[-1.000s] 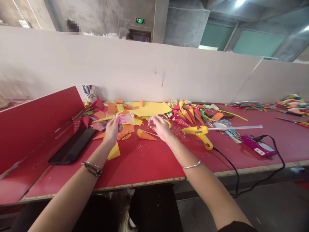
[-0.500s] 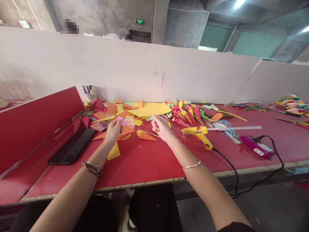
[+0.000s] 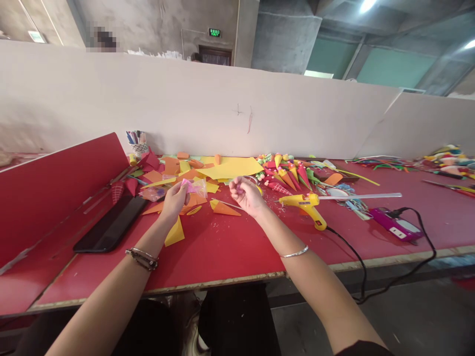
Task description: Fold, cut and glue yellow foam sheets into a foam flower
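My left hand (image 3: 175, 200) is closed on a pink lump in a clear plastic wrapper (image 3: 193, 186), which sticks out past the fingertips. To its right, my right hand (image 3: 247, 197) is curled upward, with a small pink piece (image 3: 240, 188) partly showing among the fingers. Below and between the hands lies an orange and yellow foam-like cone (image 3: 225, 208) on the red table (image 3: 226, 252). Yellow and orange sheet scraps (image 3: 175, 232) lie under and around my left hand. Several small decorated cones (image 3: 287, 178) are heaped just beyond my right hand.
A yellow glue gun (image 3: 304, 205) with a clear stick lies at right, its cord running to a purple power strip (image 3: 396, 225). At left are a black phone (image 3: 111, 225) and a pen cup (image 3: 138, 145). A white partition (image 3: 185, 109) borders the back.
The fingers of my right hand have loosened from a tight fist into a looser curl. My left hand stays in place with the wrapper.
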Demonstrator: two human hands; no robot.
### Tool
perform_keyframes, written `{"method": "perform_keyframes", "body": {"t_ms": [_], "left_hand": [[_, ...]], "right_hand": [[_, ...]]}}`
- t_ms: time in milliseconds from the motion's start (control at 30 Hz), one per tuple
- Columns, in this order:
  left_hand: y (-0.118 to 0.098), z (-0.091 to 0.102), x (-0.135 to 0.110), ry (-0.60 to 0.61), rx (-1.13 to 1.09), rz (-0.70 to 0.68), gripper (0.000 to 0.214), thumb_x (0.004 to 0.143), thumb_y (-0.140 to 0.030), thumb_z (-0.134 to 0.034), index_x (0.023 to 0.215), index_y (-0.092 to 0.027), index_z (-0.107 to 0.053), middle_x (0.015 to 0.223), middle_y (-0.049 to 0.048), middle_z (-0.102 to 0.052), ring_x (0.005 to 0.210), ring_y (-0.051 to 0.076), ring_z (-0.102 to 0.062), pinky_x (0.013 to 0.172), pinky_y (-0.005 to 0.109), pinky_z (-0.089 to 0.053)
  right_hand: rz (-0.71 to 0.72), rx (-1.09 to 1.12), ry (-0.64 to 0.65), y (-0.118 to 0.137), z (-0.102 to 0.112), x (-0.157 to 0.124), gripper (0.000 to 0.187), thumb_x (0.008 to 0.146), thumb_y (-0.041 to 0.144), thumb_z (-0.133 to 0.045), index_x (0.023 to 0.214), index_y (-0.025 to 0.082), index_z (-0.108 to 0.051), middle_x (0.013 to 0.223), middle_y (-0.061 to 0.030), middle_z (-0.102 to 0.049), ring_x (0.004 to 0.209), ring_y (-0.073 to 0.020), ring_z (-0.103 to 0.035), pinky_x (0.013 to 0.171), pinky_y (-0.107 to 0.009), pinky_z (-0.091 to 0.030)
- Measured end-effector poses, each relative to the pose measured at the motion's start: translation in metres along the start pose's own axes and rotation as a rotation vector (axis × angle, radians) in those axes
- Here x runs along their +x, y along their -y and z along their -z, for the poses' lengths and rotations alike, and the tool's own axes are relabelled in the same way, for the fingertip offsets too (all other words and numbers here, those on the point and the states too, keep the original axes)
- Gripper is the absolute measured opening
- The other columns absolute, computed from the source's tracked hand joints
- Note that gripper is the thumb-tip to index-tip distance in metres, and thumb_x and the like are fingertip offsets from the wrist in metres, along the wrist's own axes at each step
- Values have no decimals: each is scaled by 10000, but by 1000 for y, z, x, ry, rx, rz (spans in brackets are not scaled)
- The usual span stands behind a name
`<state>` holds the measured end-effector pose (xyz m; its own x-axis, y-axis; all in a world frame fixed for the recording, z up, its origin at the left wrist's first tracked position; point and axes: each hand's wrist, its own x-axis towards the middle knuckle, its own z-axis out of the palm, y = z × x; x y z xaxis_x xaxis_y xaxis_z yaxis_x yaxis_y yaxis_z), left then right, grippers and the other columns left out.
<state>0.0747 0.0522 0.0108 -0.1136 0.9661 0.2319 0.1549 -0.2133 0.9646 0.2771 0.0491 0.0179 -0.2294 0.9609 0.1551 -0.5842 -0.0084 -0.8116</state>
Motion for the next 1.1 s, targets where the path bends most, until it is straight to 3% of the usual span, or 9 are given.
{"method": "perform_keyframes", "body": {"t_ms": [100,233,367,467,567,700,867,967,1100], "left_hand": [[3,1,2,-25,97,-14,262,768,-334,-380,796,-149,-563,365,-70,-333,350,84,-308,407,182,-254],[8,6,4,-90,387,-51,134,688,-317,-493,698,-189,-532,430,-33,-452,409,118,-412,435,197,-272],[8,12,3,-106,738,13,476,627,-402,-581,1044,-194,-483,708,76,-598,687,257,-576,554,277,-374],[6,15,3,-186,860,0,693,663,-435,-536,1256,-173,-289,1081,192,-502,958,360,-519,705,410,-403],[7,16,5,-230,829,-73,745,667,-392,-541,1293,-150,-217,1202,211,-360,1091,376,-414,821,472,-372],[12,12,7,-194,733,-230,645,676,-305,-540,1246,-161,-274,1123,157,-382,1155,321,-333,893,453,-353],[12,8,6,-221,678,-329,530,688,-273,-541,1171,-176,-346,1073,125,-377,1143,282,-324,930,428,-335],[10,7,4,-239,655,-338,497,696,-258,-532,1156,-184,-360,1072,116,-357,1076,257,-392,876,407,-384],[10,5,3,-228,651,-406,434,713,-246,-512,1123,-164,-396,1035,109,-371,983,228,-447,845,387,-400]], "right_hand": [[-16,30,30,3,2,1,71,638,123,-420,617,175,-463,491,60,-406,388,-37,-248,352,-146,-197],[-13,17,1,5,3,2,88,663,136,-429,615,167,-496,513,55,-404,400,-35,-267,350,-149,-223],[-6,-9,-48,0,3,2,109,641,61,-505,643,166,-532,601,44,-513,478,-26,-410,451,-142,-370],[-29,-37,-94,-4,3,1,26,678,156,-573,702,167,-570,648,23,-577,504,-37,-465,484,-163,-419],[-39,-85,-44,-4,4,0,172,712,331,-587,746,163,-590,553,38,-555,359,-12,-340,336,-143,-286],[1,-72,42,-4,4,-1,271,729,423,-559,645,166,-571,364,100,-344,290,-3,-156,300,-156,-126],[-6,-31,51,-3,1,-1,96,687,249,-621,714,157,-625,534,68,-476,421,4,-356,396,-121,-311],[-37,-2,90,-4,0,-1,182,644,126,-631,823,159,-644,746,21,-592,652,-21,-520,596,-116,-428],[-58,11,132,-4,-1,-2,165,667,178,-639,829,149,-630,807,-10,-628,748,-57,-574,666,-141,-464]]}}
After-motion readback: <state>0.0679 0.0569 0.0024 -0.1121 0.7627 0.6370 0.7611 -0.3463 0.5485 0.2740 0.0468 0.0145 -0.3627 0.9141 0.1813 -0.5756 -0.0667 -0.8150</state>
